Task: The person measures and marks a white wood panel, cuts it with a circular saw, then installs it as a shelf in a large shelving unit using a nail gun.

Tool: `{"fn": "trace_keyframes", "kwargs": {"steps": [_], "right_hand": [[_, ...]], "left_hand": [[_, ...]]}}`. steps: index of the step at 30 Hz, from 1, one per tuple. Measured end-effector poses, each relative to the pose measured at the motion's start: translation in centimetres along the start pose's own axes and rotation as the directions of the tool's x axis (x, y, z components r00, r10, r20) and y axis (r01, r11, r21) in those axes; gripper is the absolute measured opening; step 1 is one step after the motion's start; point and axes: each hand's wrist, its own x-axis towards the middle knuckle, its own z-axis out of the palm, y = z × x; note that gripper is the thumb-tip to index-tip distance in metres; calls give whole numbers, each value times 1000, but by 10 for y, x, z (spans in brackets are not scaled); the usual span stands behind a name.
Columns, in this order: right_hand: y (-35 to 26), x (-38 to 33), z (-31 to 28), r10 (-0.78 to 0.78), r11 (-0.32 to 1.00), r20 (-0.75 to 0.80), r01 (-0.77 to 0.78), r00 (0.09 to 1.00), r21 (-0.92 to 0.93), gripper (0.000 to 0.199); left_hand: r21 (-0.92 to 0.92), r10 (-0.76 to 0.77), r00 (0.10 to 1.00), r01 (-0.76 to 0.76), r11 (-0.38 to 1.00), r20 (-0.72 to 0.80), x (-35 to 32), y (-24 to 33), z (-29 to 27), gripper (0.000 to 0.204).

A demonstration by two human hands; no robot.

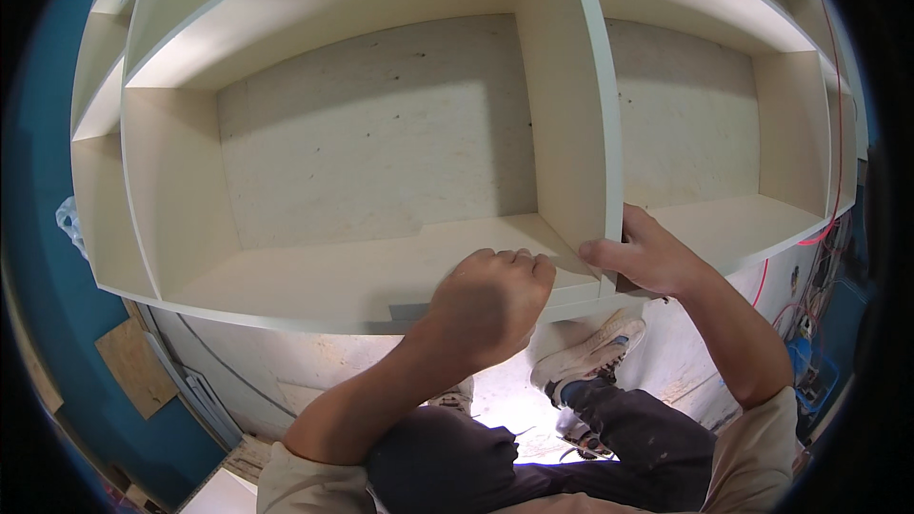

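A large white shelf unit (381,271) with open compartments fills the upper view. An upright divider panel (595,114) splits its two nearest compartments. My right hand (649,252) is closed around the divider's lower front end, thumb on the left and fingers behind the panel on the right. Just left of it, my left hand (493,300) is curled into a fist at the front edge of the bottom board. Whatever is in that fist is hidden. Under my right hand shows a small dark brown patch whose kind I cannot tell.
Below the unit are my shoes (595,352) on a brightly lit floor. A red cord (838,133) hangs down the right side, near tangled cables and a blue object (809,376). At left, a plywood piece (136,367) leans on a blue wall (43,190).
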Motion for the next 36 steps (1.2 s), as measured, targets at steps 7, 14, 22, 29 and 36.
{"fn": "trace_keyframes", "kwargs": {"steps": [7, 14, 22, 29, 36], "right_hand": [[4, 3, -6, -29, 1000, 78, 28, 997, 14, 54], [18, -10, -8, -272, 927, -187, 205, 944, -315, 78], [204, -107, -67, -273, 802, -491, -87, 828, -591, 21], [402, -64, -122, -450, 351, -489, -355, 747, -866, 48], [375, -38, -142, -180, 225, -253, -211, 951, -951, 40]], "left_hand": [[106, 9, 999, -4, 994, -39, 2, 0, -1, 43], [87, -49, 996, 43, 995, 76, 14, -5, -8, 48], [55, -62, 998, 61, 997, 6, 16, -16, -5, 57], [115, -26, 999, 21, 993, 47, 21, -14, -7, 61], [72, -50, 998, 48, 996, 26, 24, -17, -1, 67]]}}
